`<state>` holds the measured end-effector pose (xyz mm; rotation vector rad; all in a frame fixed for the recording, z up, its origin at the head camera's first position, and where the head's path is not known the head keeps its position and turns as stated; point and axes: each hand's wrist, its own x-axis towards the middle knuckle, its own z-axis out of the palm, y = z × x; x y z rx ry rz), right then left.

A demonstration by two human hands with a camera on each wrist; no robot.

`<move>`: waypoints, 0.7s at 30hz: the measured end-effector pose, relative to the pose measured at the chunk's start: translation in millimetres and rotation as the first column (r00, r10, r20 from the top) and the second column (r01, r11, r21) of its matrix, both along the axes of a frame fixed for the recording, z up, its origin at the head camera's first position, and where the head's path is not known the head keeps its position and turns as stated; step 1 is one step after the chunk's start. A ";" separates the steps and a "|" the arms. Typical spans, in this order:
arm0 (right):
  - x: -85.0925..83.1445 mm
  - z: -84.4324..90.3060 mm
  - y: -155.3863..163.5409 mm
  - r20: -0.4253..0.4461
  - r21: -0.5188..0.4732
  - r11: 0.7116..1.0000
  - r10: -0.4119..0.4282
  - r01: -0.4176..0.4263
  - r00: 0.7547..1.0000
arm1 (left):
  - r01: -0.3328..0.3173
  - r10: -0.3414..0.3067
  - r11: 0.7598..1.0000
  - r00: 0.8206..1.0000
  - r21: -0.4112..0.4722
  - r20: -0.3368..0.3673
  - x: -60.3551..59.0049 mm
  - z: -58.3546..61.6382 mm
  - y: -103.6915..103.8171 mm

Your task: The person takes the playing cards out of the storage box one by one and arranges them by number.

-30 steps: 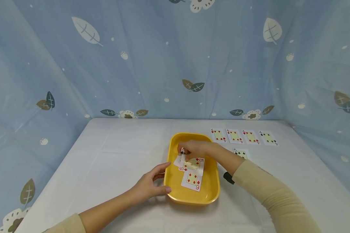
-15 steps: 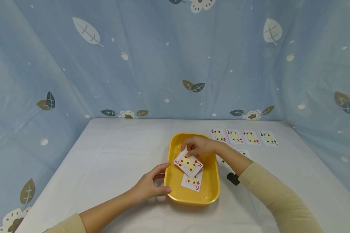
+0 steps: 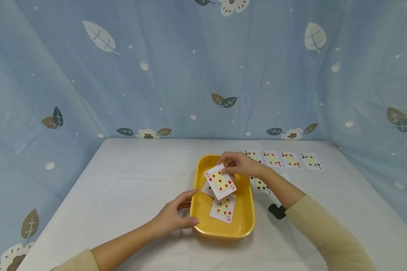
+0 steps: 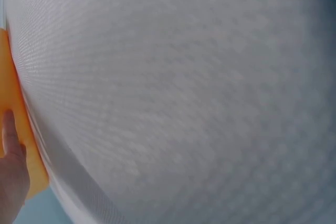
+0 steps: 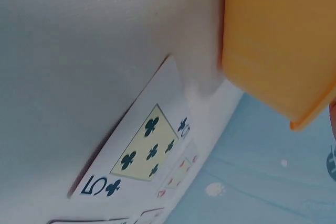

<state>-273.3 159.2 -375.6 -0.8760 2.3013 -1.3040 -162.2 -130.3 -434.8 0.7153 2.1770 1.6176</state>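
Observation:
A yellow tray (image 3: 199, 216) stands mid-table. My right hand (image 3: 235, 164) pinches a five of diamonds card (image 3: 220, 181) and holds it tilted above the tray's far half. Flat in the tray lies a six of diamonds card (image 3: 222, 208), with another card's corner (image 3: 205, 189) showing under the lifted one. My left hand (image 3: 174, 215) grips the tray's near left rim, thumb on the edge. In the left wrist view only the tray's edge (image 4: 21, 129) and a bit of that hand (image 4: 10, 177) show. The right wrist view shows the tray's outer wall (image 5: 278, 45).
A row of four-value cards (image 3: 282, 159) lies face up at the back right of the white table. A five of clubs card (image 3: 260, 184), also visible as (image 5: 139, 158), lies right of the tray. Blue patterned cloth walls surround the table.
My right hand lifted the five of diamonds out of the tray and drew it up and to the right. The left hand stayed on the rim.

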 end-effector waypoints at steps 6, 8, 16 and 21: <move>2.9 2.0 10.7 -0.062 -0.127 0.986 -0.114 0.105 0.992 | -0.019 0.019 1.000 1.000 -0.014 0.010 0.8 0.3 0.8; 3.6 2.8 15.0 -0.067 -0.161 0.978 -0.145 0.132 0.987 | -0.023 0.023 0.999 1.000 -0.022 0.011 0.8 0.9 1.1; 10.2 8.5 33.5 -0.029 -0.233 0.944 -0.247 0.233 0.969 | -0.026 0.026 0.999 1.000 -0.037 0.009 0.7 1.9 1.7; 14.7 12.4 45.6 -0.047 -0.230 0.933 -0.295 0.277 0.954 | -0.029 0.029 0.999 1.000 -0.039 0.004 0.7 1.9 0.7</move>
